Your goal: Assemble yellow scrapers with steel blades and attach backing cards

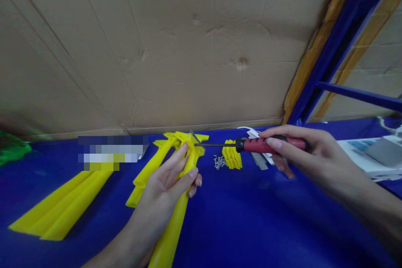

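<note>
Yellow plastic piece [168,234] | hands both closed: left hand [160,184] gripping it, right hand [314,155] clasping red-handled screwdriver [270,145] level

The yellow plastic piece [169,238] looks glossy and smooth, the screwdriver shaft [215,145] steel, the cardboard [157,50] matt.

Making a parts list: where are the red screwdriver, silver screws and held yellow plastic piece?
Red-and-black screwdriver [266,145], head view, on the red handle.
Small silver screws [219,161], head view, on the pile's middle.
Long yellow plastic piece [171,234], head view, on its lower shaft.
</note>
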Tool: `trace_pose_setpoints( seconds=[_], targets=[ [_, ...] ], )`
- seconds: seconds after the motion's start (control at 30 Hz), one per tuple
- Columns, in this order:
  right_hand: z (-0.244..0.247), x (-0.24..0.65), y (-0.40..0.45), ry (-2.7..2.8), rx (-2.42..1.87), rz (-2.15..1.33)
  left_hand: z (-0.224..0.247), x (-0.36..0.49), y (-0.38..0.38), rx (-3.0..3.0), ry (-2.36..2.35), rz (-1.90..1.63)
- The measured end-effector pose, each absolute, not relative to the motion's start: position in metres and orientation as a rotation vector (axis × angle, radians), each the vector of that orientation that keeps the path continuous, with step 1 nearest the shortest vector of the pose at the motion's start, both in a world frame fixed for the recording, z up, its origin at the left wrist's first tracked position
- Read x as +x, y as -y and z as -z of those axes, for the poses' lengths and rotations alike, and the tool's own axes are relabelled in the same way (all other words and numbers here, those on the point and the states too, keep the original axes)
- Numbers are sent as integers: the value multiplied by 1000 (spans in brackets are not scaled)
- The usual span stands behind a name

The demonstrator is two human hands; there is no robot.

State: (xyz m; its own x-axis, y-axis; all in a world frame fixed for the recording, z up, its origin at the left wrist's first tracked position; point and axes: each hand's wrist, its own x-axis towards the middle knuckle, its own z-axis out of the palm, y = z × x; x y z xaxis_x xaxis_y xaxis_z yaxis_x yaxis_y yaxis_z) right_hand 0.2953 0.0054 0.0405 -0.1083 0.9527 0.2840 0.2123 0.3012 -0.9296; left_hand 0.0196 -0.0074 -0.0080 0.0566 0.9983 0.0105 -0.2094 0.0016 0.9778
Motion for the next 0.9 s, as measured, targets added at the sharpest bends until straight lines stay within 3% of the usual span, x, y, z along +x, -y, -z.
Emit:
trace_pose_setpoints(
  seconds=[0.43,0.7,0.9],
  targets=[
    [-34,291,-9,1303,-1105,-1211,8,20,4,1002,-979,-1263],
    [-29,296,-7,1680,-1079,-865,1,22,7,1006,-1019,-1299],
    [-35,290,-1,1582,-1065,-790,8,19,3,1089,-956,-1317]
  ],
)
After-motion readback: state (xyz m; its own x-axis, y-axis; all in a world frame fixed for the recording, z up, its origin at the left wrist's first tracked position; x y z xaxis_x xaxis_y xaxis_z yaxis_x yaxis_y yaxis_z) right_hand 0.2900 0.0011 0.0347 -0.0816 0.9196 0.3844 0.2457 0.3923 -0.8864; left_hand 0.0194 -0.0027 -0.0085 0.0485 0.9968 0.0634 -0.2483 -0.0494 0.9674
